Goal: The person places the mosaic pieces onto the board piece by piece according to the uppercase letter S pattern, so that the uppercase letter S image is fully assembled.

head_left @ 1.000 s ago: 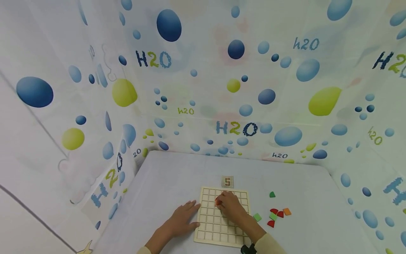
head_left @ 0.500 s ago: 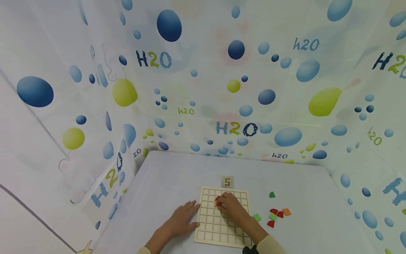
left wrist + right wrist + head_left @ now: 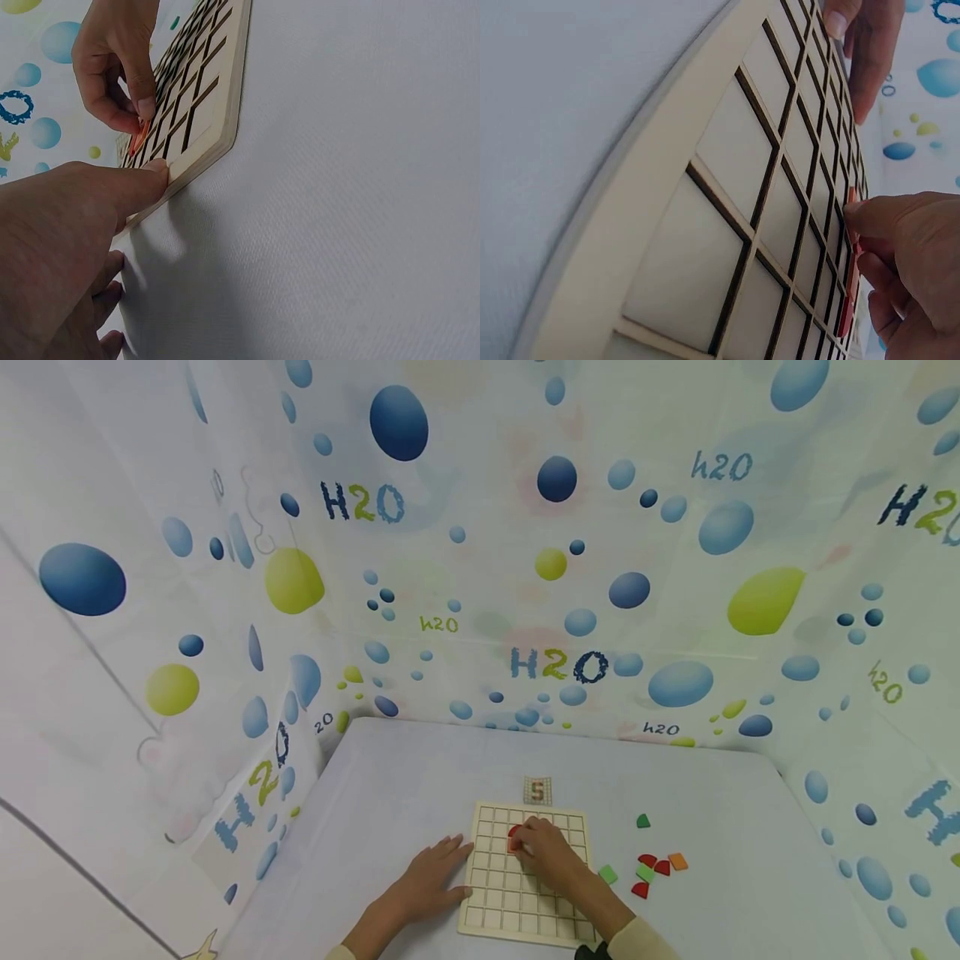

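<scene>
A wooden grid board point(image 3: 487, 920) lies on the white table. My right hand point(image 3: 551, 853) is over its upper part, fingertips pinching a small orange square tile point(image 3: 512, 846) at a cell. Directly beyond that tile a red quarter-round piece point(image 3: 514, 831) sits in the grid; the rest of that row is hidden by the hand. In the right wrist view the thumb and fingers meet at the orange tile point(image 3: 852, 196), low against the grid. My left hand point(image 3: 429, 878) rests along the board's left side, fingers spread and thumb on the edge point(image 3: 155, 166).
Right of the board lie loose pieces: a light green square point(image 3: 607, 874), an orange square point(image 3: 678, 862), several red quarter-rounds point(image 3: 640, 890) and a dark green piece point(image 3: 643, 821). A small patterned card point(image 3: 537, 790) is behind the board. A printed curtain surrounds the table.
My right fingertips have shifted slightly toward me, and more of the red quarter-round and the orange tile shows beside them. The left hand has stayed in place.
</scene>
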`<state>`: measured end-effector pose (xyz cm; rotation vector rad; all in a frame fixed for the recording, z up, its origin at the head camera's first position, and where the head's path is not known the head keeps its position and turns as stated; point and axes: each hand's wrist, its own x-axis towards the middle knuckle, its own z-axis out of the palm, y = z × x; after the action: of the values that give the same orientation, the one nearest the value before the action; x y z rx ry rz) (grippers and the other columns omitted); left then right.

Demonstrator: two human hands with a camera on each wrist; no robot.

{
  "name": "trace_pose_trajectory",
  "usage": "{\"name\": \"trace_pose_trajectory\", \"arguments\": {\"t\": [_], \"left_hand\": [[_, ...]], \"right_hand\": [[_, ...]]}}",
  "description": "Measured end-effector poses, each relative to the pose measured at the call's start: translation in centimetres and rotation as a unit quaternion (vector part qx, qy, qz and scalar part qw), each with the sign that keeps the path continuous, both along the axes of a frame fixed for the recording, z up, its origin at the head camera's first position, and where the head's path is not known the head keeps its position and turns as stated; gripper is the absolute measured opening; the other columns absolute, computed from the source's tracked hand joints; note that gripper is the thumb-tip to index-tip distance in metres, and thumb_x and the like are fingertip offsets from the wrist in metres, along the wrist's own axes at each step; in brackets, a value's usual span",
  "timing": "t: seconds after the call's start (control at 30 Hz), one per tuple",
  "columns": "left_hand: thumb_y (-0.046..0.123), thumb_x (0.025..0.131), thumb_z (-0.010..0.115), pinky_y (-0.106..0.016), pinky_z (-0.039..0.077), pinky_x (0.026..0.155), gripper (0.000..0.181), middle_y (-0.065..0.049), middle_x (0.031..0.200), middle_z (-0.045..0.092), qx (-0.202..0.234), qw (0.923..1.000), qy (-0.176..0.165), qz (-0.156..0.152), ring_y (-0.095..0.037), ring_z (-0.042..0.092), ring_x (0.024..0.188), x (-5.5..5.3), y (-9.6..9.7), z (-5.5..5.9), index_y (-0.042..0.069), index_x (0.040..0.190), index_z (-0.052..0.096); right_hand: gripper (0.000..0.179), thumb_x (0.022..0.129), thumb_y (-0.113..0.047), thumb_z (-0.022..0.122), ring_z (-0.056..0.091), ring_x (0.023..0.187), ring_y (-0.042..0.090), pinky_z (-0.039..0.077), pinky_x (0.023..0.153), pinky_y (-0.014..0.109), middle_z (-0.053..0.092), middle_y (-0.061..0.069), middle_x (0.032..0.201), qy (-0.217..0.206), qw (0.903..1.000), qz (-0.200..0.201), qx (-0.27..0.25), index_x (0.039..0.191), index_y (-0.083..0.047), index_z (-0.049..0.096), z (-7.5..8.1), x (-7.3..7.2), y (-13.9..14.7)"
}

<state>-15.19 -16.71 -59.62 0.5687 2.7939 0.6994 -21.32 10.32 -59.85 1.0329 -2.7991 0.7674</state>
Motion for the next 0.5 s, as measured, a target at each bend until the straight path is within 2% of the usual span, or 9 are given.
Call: {"name": "trace_pose_trajectory", "arguments": {"t": [0.2,0.37,0.5], "left_hand": [[0.047,0.1,0.069,-0.067,0.031,0.123,0.073,-0.016,0.167,0.041,-0.007,0.9999,-0.007,0.003,-0.042,0.036,0.155,-0.5,0.2,-0.1,0.012,0.159,0.046],[0.048,0.099,0.069,-0.066,0.031,0.123,0.073,-0.016,0.167,0.041,-0.013,0.9998,-0.011,0.006,-0.041,0.036,0.155,-0.6,0.2,-0.1,0.013,0.16,0.046],[0.047,0.099,0.07,-0.066,0.031,0.123,0.074,-0.016,0.166,0.042,-0.014,0.9998,-0.015,0.003,-0.042,0.036,0.154,-0.5,0.2,-0.1,0.012,0.159,0.046]], "right_hand": [[0.006,0.098,-0.013,0.077,0.06,0.096,0.018,0.055,0.081,0.04,0.065,-0.002,0.103,-0.009,0.9992,-0.02,-0.032,0.104,-0.013,0.074,0.9,-0.1,1.4],[0.011,0.097,-0.011,0.078,0.061,0.095,0.019,0.055,0.08,0.038,0.065,0.0,0.102,-0.041,0.9955,-0.074,-0.042,0.107,-0.011,0.074,1.6,-0.5,3.5],[0.011,0.096,-0.01,0.078,0.063,0.096,0.02,0.058,0.081,0.039,0.066,0.002,0.102,-0.062,0.9889,-0.127,-0.045,0.106,-0.011,0.074,1.7,-0.7,5.8]]}}
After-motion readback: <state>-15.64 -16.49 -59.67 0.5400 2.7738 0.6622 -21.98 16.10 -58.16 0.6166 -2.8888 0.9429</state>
